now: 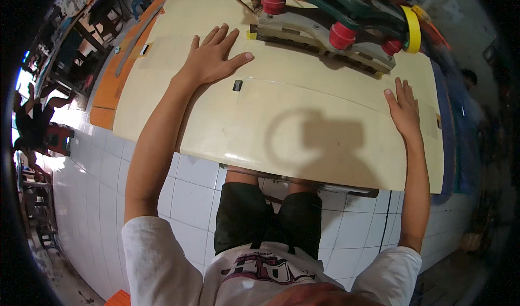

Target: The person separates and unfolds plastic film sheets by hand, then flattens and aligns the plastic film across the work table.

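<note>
Nearest us: our white shirt (238,262) & dark shorts (238,211), w/ white floor tiles (187,197) around & below. Over our knees sits the cream tabletop (303,159), the thing our hands are on; it runs from just past our lap to under the machine. A dark shadow (333,135) falls on its near half, R of ctr.

R hand (404,111) lies palm down nr the tabletop's R side, just below the machine's R end; fingers fairly close together, thumb apart. A small black tab (237,85) sits ctr-L, w/ a thin line running R from nr it. L hand (212,55) is farther up, flat & palm down on the cream surface, fingers & thumb spread apart, L of the machine.

Far side: dk green machine (319,5) w/ red knobs (342,35), a metal rail (325,44) along its front & a yellow ring (413,29) at its R end. Orange board (103,116) edges the L side, blue surface (448,132) the R. Way off L, a red stool (57,138).
</note>
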`<action>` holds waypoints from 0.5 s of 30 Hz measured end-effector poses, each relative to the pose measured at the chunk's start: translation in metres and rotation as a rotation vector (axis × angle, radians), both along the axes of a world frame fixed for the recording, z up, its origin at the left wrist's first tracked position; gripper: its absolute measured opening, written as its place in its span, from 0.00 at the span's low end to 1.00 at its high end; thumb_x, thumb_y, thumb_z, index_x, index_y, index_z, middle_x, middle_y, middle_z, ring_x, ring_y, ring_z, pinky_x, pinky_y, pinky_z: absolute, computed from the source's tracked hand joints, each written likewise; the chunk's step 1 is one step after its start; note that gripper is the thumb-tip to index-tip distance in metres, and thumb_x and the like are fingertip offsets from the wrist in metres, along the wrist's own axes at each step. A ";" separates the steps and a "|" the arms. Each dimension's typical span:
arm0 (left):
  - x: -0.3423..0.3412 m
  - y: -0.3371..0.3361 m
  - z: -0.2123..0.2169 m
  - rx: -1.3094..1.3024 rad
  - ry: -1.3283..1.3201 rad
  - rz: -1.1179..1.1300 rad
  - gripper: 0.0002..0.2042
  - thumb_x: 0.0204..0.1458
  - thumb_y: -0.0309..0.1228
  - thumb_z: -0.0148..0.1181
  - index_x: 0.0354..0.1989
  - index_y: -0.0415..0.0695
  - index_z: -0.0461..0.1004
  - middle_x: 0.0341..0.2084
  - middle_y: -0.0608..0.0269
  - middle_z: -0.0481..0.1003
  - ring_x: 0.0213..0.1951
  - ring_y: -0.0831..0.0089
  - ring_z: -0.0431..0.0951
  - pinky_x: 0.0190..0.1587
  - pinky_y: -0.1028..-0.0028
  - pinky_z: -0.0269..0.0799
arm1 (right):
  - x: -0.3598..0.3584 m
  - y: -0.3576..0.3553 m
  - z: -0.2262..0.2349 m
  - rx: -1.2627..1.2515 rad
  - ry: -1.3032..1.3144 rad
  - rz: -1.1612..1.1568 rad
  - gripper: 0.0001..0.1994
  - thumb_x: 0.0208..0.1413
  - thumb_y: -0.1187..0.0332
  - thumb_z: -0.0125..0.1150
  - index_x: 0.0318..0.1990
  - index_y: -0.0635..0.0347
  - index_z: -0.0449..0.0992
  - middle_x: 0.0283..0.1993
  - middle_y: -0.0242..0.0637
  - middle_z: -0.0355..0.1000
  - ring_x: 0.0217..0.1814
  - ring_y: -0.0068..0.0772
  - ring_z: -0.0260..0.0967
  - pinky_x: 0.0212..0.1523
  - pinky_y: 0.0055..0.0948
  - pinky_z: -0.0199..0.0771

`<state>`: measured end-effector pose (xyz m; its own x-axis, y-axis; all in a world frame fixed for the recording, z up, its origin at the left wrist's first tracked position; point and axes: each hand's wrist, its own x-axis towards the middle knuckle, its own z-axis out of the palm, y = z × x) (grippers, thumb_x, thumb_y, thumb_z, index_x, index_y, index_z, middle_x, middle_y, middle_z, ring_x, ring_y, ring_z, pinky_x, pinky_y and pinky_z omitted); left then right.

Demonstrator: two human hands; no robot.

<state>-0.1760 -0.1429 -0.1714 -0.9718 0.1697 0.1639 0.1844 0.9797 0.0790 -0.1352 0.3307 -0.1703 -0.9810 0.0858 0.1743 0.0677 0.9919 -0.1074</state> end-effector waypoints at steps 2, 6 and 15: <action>0.000 0.002 0.000 0.008 0.004 -0.018 0.45 0.53 0.70 0.40 0.72 0.50 0.53 0.72 0.52 0.47 0.74 0.58 0.43 0.73 0.49 0.33 | 0.001 0.002 0.002 0.006 0.002 -0.003 0.38 0.63 0.37 0.40 0.72 0.54 0.53 0.76 0.50 0.44 0.80 0.47 0.36 0.74 0.53 0.32; -0.001 -0.006 -0.005 0.134 0.063 -0.067 0.43 0.52 0.66 0.47 0.68 0.44 0.60 0.70 0.47 0.52 0.72 0.55 0.48 0.71 0.48 0.36 | -0.004 0.003 -0.003 0.027 0.000 0.000 0.39 0.62 0.36 0.39 0.72 0.55 0.53 0.76 0.50 0.43 0.80 0.47 0.36 0.74 0.53 0.31; -0.011 -0.021 -0.004 0.712 0.295 -0.169 0.16 0.55 0.31 0.55 0.49 0.38 0.77 0.51 0.49 0.74 0.51 0.59 0.76 0.49 0.68 0.72 | -0.006 0.027 -0.003 -0.263 0.242 0.106 0.35 0.60 0.47 0.55 0.67 0.64 0.62 0.71 0.55 0.56 0.75 0.52 0.50 0.72 0.42 0.49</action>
